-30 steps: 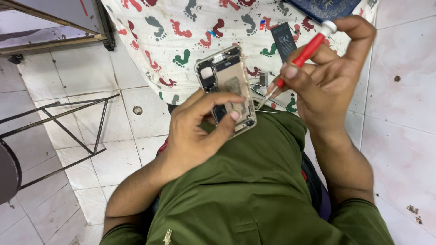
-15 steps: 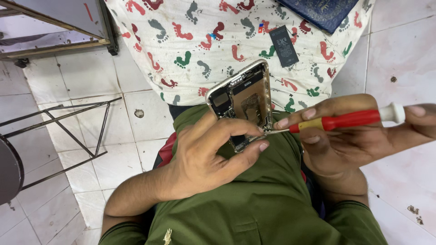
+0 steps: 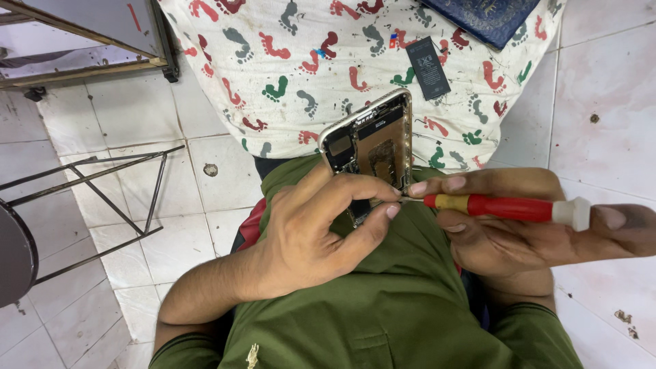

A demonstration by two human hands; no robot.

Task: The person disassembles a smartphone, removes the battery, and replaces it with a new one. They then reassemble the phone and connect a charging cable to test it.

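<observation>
Floor: white tiles all around me, stained in places.
Cloth: one white cloth printed with coloured footprints, spread on the tiles ahead of my lap.
My shirt: one olive green shirt, filling the bottom of the view.
Stand: one metal frame of thin bars, on the tiles to my left.
Cabinet: one metal corner at top left, only partly seen.
Pouch: one dark blue case on the far edge of the cloth, cut off by the frame.
My left hand: fingers and thumb clamped round the lower end of one opened phone, which I hold tilted above my lap, back cover off, its insides facing me.
My right hand: fingers closed on one red-handled screwdriver with a white end cap, lying level, its tip at the phone's lower right edge.
Battery: one flat black phone battery, lying loose on the cloth, well apart from the phone.
</observation>
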